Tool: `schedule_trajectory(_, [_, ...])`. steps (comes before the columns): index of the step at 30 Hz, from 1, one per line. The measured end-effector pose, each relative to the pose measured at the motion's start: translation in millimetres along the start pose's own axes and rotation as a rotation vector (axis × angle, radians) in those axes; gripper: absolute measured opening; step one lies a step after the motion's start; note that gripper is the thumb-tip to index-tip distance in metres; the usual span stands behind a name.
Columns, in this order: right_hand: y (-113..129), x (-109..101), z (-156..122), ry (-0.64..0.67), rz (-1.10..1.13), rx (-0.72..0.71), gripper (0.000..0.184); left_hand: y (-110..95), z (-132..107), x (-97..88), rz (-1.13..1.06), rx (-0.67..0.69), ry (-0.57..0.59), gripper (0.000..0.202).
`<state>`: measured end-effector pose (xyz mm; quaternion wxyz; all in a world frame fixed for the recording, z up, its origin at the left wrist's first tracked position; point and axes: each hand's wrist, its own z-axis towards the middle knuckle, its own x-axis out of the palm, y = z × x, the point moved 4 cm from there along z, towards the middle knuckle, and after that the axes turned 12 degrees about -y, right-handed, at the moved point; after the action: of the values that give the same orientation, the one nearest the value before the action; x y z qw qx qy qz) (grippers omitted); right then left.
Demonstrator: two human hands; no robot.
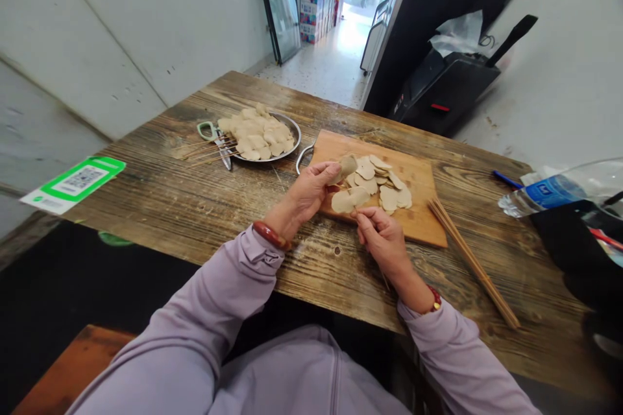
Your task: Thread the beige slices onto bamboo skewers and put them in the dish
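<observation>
My left hand (311,193) is closed on a thin beige slice (346,167), held above the near left side of a wooden cutting board (423,175). With closed fingers, my right hand (383,238) grips a thin skewer (385,280), mostly hidden by the hand. Other beige slices (349,201) sit at the skewer's upper end, just beyond my right fingertips. Loose slices (382,180) lie piled on the board. To the left, a round metal plate (294,131) carries many skewered slices (256,133), their sticks pointing left.
Green-handled scissors (222,146) rest against the plate. A bundle of bare skewers (474,264) lies right of the board. Farther right are a plastic water bottle (545,194) and a black container (579,240). A green QR-code card (75,185) lies at the table's left edge.
</observation>
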<state>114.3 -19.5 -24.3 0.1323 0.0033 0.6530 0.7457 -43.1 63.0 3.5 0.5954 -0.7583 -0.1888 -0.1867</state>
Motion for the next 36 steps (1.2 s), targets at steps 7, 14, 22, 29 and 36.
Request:
schedule_trajectory(7, [-0.7, 2.2, 0.7, 0.012, -0.066, -0.035, 0.032, -6.7, 3.8, -9.2, -0.044, 0.051, -0.104, 0.025])
schedule_trajectory(14, [1.2, 3.8, -2.2, -0.035, -0.177, -0.138, 0.028, -10.0, 5.7, -11.6, -0.012, 0.127, -0.152, 0.033])
schedule_trajectory(22, [8.0, 4.9, -7.3, -0.147, -0.337, -0.346, 0.024, -2.9, 8.2, -14.4, 0.02, 0.142, -0.225, 0.039])
schedule_trajectory(29, [9.2, 8.9, -7.4, -0.12, -0.276, -0.307, 0.024, -4.1, 5.8, -11.0, 0.006, 0.103, -0.242, 0.036])
schedule_trajectory(36, [7.4, 12.1, -4.4, -0.155, -0.28, -0.305, 0.027, -0.1, 2.4, -4.4, -0.046, 0.061, -0.157, 0.049])
